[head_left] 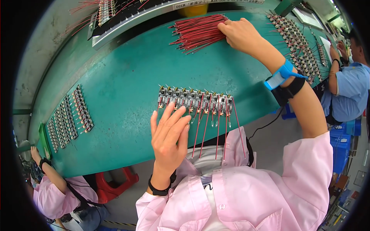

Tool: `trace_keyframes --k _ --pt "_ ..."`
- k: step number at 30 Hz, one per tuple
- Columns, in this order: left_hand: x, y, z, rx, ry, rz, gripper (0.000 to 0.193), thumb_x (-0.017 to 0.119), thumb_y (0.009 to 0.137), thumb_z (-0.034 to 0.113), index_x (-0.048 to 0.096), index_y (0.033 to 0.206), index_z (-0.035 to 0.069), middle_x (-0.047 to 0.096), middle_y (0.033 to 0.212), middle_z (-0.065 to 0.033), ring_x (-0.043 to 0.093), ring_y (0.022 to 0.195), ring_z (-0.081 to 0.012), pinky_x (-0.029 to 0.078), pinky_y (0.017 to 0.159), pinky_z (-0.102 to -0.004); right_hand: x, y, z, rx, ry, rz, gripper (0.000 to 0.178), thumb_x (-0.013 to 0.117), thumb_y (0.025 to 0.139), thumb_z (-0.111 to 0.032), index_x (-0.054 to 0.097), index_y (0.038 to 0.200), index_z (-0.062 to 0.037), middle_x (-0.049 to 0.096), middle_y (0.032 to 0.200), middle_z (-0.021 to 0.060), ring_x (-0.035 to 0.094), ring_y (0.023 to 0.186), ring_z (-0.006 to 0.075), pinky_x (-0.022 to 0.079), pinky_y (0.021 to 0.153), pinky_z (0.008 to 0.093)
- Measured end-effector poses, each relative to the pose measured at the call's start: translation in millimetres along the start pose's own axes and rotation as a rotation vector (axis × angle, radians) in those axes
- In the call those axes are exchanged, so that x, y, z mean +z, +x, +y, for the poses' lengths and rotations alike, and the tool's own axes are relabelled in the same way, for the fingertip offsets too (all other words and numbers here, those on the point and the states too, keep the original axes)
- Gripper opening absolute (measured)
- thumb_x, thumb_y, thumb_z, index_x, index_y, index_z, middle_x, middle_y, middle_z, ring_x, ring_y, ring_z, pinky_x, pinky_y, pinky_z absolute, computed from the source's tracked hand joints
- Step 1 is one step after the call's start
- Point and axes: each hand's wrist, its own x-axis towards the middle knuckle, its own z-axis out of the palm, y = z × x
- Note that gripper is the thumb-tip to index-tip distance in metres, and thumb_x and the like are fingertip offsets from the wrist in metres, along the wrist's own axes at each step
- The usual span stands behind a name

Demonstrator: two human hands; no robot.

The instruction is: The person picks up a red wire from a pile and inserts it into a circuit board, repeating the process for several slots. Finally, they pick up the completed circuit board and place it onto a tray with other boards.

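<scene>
"What's hidden at the right hand [242, 35]?"

"Some wire ends in the red bundle [198, 32]; whether the fingertips pinch any, I can't tell."

"And under the left hand [168, 141]?"

"Part of the circuit-board strip's [192, 99] lower edge (its tiniest parts are too small to tell apart anyway). Well left of the right hand, the upper boards [106, 11] run off the top; well right, the rim cuts off a co-worker [348, 88]."

The green table [123, 77] is brightly lit, and a soft shadow is cast near its right edge, below the right arm [266, 54]. The left hand [168, 144] is shown clearly — but the table's edges are bent, and the view's corners are blacked out.
</scene>
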Motion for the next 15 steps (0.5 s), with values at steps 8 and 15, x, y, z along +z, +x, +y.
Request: trace_keyframes --k 8,15 --pt "-14 -2 -5 -0.068 0.100 -0.011 0.016 0.057 0.074 -0.001 0.062 0.088 0.004 0.061 0.099 -0.0092 0.052 0.105 -0.0276 0.025 0.096 -0.0441 1 5 19 -0.075 -0.046 -0.029 0.006 0.057 0.065 -0.004 0.052 0.063 -0.0027 0.055 0.060 0.0130 0.056 0.064 0.0296 0.043 0.058 0.0405" --pt "-16 4 -5 -0.078 0.154 -0.038 0.017 0.057 0.074 0.000 0.062 0.090 0.005 0.061 0.100 -0.0089 0.052 0.104 -0.0272 0.025 0.095 -0.0450 -12 -7 11 0.073 0.210 0.075 0.007 0.058 0.069 -0.007 0.059 0.070 -0.0003 0.057 0.061 0.0137 0.057 0.056 0.0255 0.045 0.054 0.0354"
